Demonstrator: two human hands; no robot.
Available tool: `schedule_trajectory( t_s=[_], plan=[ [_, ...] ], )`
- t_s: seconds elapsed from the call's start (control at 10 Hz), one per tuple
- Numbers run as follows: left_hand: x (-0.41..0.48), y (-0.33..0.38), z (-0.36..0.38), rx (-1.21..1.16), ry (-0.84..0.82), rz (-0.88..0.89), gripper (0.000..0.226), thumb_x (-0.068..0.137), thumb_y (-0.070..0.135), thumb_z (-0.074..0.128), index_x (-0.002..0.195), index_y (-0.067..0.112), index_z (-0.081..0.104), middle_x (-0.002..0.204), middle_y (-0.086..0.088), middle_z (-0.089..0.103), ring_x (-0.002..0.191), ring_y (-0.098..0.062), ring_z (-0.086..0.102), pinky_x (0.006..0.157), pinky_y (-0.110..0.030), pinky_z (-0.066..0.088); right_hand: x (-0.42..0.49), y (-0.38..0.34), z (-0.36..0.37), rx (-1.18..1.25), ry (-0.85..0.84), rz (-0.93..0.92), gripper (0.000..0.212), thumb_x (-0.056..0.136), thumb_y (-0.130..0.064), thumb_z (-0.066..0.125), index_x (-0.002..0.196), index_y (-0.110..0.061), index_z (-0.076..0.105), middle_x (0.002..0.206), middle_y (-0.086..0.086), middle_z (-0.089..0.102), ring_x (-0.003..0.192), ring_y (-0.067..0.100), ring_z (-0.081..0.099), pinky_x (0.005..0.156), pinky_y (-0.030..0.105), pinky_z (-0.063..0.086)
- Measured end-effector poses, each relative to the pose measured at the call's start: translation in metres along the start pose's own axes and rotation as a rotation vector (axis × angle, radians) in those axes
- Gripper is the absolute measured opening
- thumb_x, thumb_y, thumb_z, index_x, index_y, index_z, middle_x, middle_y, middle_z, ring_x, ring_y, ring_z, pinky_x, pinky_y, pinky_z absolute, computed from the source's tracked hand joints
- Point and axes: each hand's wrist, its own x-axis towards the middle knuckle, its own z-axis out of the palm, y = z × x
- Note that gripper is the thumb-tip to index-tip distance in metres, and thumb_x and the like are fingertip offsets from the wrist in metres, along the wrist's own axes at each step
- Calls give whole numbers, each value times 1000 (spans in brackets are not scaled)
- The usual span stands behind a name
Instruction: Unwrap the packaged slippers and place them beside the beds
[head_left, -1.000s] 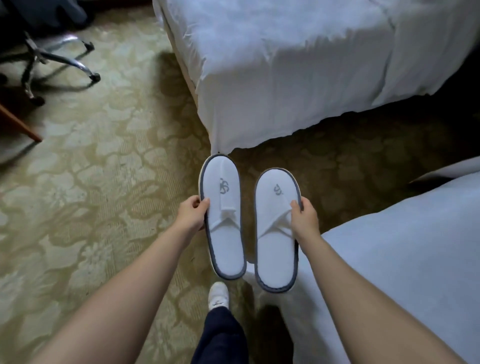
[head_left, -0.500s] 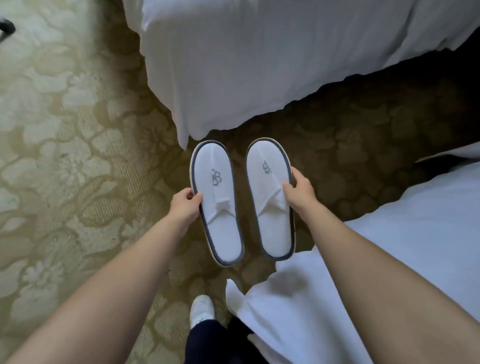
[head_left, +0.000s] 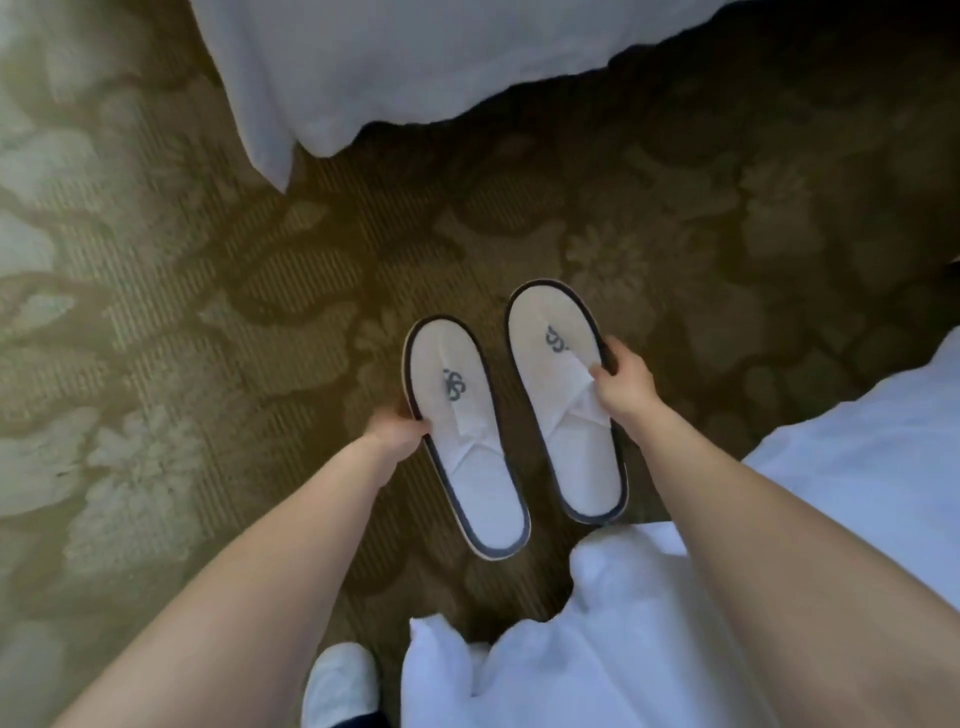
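Between two beds, each hand's fingers (head_left: 602, 371) grip one slipper (head_left: 563, 405).

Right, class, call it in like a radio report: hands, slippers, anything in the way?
Left hand grips left slipper; right hand grips right slipper. Both unwrapped, over carpet between beds. Near bed's sheet close by the heels.

Hotel bedroom, two beds (head_left: 415, 67), patterned carpet (head_left: 156, 312)
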Motion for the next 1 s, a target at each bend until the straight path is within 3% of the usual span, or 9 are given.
schedule_trajectory(
  t_s=[0.1,0.2,0.3,0.6,0.7,0.8,0.9,1.0],
  plan=[
    [32,-14,12,24,-48,6,41,89,4,56,130,3,51,132,-17,56,113,-29,57,89,-35,53,27,21,22,1,-14,12,46,96,-14,42,142,-16,37,140,12,48,129,31,45,109,47,37],
    [51,-23,18,40,-120,-30,40,90,10,56,130,9,51,127,-8,58,97,-18,57,60,-16,46,53,36,44,4,-71,15,45,96,-14,42,141,-18,38,141,10,47,130,30,44,110,48,35],
    [61,-35,21,32,-149,-41,40,91,12,57,131,10,51,127,-10,59,84,-12,55,52,-13,40,66,47,56,9,-97,14,43,96,-12,42,139,-18,41,140,9,49,129,26,45,109,41,36],
    [69,-39,20,41,-130,-184,42,86,18,63,125,6,54,123,-11,60,97,-20,55,75,-29,45,69,65,61,34,-62,61,46,97,-14,39,142,-23,38,143,7,46,129,25,45,110,41,35],
    [51,-35,15,46,-133,-208,55,85,27,65,134,10,48,132,-12,55,117,-27,51,88,-33,41,50,59,54,-30,-2,89,45,98,-11,36,142,-15,37,143,11,46,128,28,45,109,38,36],
    [16,-25,2,61,-77,-159,45,89,21,61,129,4,51,132,-16,55,116,-30,53,85,-31,41,15,46,42,-101,-55,53,41,97,-10,38,138,-11,42,137,13,51,123,28,48,98,28,35],
    [-22,-11,-13,152,-62,-108,42,91,20,56,127,1,50,119,-16,61,100,-26,59,83,-33,49,-27,31,30,-124,-93,78,40,95,-8,39,135,-7,45,136,16,52,124,31,48,100,32,37],
    [-75,18,-26,237,-95,-117,51,93,24,53,135,-2,40,111,-14,62,88,-18,58,62,-22,48,-74,12,6,-80,-137,155,35,94,-7,41,127,-9,53,129,16,56,116,31,54,101,37,43]
  ],
)
